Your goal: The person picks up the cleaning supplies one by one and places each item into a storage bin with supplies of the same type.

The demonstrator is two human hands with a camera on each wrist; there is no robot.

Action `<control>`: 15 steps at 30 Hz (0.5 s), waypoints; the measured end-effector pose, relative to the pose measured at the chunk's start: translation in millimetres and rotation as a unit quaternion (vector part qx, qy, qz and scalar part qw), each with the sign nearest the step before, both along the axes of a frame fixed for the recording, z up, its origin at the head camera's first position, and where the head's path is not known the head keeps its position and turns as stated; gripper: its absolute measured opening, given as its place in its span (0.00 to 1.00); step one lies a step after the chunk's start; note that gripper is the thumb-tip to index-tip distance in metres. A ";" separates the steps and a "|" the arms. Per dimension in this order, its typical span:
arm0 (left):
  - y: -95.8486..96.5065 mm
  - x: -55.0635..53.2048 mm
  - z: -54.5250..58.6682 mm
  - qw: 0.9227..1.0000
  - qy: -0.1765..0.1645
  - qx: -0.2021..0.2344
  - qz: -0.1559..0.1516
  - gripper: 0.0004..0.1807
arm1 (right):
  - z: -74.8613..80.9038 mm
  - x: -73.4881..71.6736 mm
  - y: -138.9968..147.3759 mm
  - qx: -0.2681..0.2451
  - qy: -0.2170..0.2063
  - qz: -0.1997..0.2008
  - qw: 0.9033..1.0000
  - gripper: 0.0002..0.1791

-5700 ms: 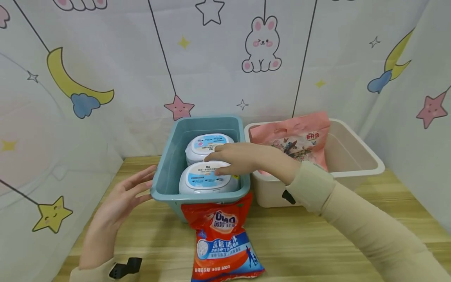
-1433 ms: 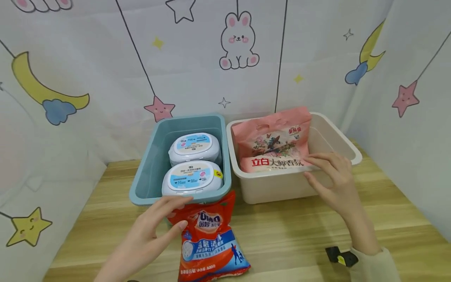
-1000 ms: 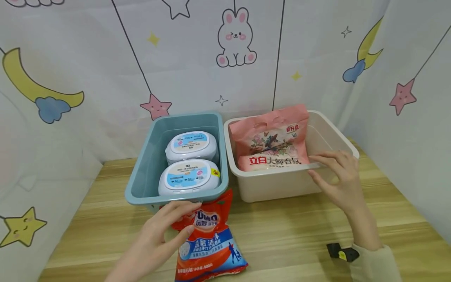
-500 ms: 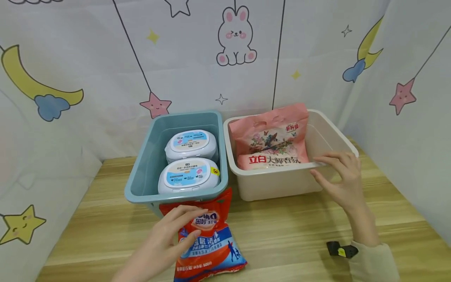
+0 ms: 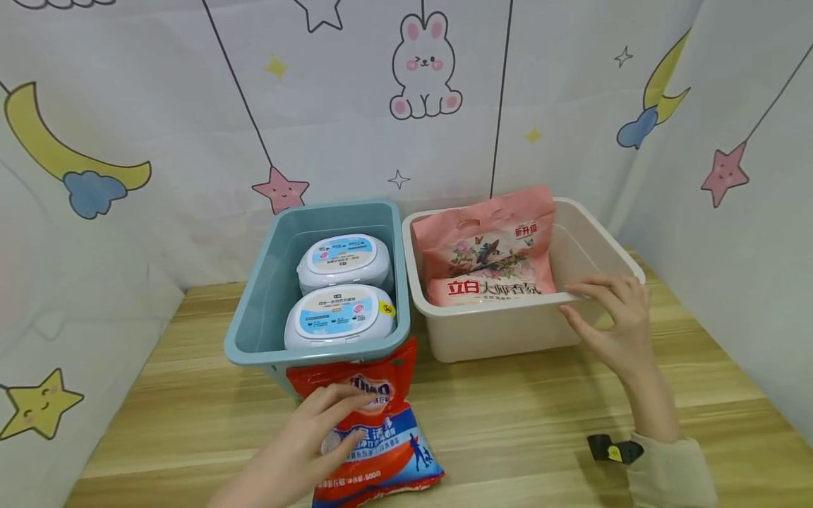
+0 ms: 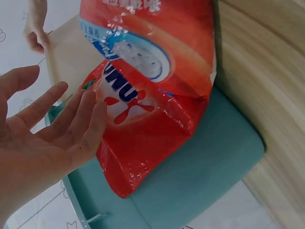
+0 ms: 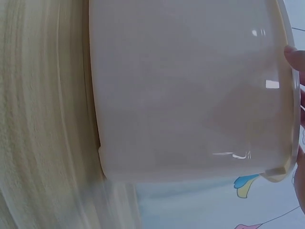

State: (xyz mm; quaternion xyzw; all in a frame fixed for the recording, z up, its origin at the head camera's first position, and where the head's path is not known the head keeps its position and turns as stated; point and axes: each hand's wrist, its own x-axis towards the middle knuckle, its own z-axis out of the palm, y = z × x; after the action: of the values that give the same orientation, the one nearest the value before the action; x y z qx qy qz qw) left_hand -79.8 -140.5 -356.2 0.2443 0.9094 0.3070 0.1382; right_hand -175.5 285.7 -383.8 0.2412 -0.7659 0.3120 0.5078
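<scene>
My left hand (image 5: 305, 437) is over the red laundry powder bag (image 5: 396, 451), its fingers spread and reaching across the bag's upper part. In the left wrist view the fingertips (image 6: 86, 98) stand close beside the red plastic, relaxed. The bag leans against the front of the blue-green bin (image 5: 254, 310). At the front right rim of the cream bin (image 5: 502, 335), my right hand (image 5: 612, 321) pinches the edge, thumb outside and fingers over the inside. The right wrist view has the thumb (image 7: 295, 58) at that rim. Inside the cream bin stands a pink laundry bag (image 5: 492, 247).
Two white lidded tubs, a front tub (image 5: 339, 317) and a rear tub (image 5: 346, 259), sit in the blue-green bin. Both bins stand side by side on the wooden table (image 5: 508, 423). A patterned white curtain (image 5: 343, 127) hangs behind and at both sides.
My right hand has left the tubs in the blue-green bin for the cream bin's rim. My left hand has moved from that bin's left side down over the red bag.
</scene>
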 end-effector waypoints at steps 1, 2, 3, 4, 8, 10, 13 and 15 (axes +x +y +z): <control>0.3 0.2 -1.3 1.000 -0.006 -0.007 -0.002 0.26 | 0.1 0.0 0.6 0.005 -0.001 -0.002 1.000 0.29; 0.6 0.3 -2.5 1.000 -0.009 -0.014 -0.004 0.26 | 0.3 0.1 1.2 0.010 -0.002 -0.005 1.000 0.28; 1.2 0.5 -3.8 1.000 -0.009 -0.021 -0.007 0.26 | 0.5 0.4 1.9 0.016 -0.002 -0.008 1.000 0.28; 1.9 0.6 -5.2 1.000 -0.010 -0.027 -0.008 0.26 | 0.7 0.8 2.7 0.023 -0.003 -0.012 1.000 0.27; 4.3 1.3 -10.3 0.998 0.014 -0.059 -0.015 0.26 | 1.2 2.4 5.2 0.048 0.002 -0.029 0.998 0.25; 4.4 1.6 -12.9 0.997 0.023 -0.069 -0.020 0.28 | 1.2 2.9 5.9 0.059 0.005 -0.035 0.998 0.24; 3.8 2.4 -16.6 0.995 0.036 -0.093 -0.025 0.30 | 1.3 2.9 6.3 0.071 0.008 -0.042 0.997 0.24; 3.5 2.9 -19.1 0.993 0.048 -0.108 -0.029 0.32 | 1.6 2.9 6.3 0.077 0.009 -0.043 0.996 0.24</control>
State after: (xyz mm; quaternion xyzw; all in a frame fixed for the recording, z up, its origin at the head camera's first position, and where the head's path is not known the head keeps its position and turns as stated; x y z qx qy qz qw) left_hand -76.8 -137.0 -375.3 0.2688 0.9353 0.1907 0.1292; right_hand -172.7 292.0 -382.2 0.2487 -0.7930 0.2279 0.5073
